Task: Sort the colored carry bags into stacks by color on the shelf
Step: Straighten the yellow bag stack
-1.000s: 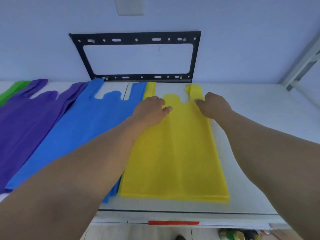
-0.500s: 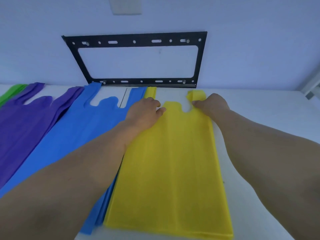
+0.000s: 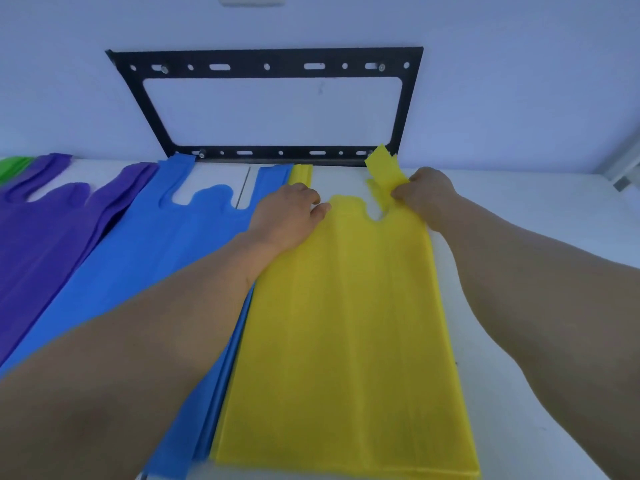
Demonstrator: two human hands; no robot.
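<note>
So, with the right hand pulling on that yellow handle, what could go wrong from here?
1. The right hand pinches one handle of the yellow bags and lifts it; pulling harder could drag the top bag askew.
2. The yellow stack's left edge overlaps the blue bags, so a sideways shift may disturb both piles.
3. The left hand presses only the top left part; the near edge, close to the shelf front, could slide off.

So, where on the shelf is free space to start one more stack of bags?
Bare shelf lies right of the yellow bags, past the right hand. A small bare patch shows between the blue bags' handles. The left is crowded: purple bags and green bags lie edge to edge.
</note>
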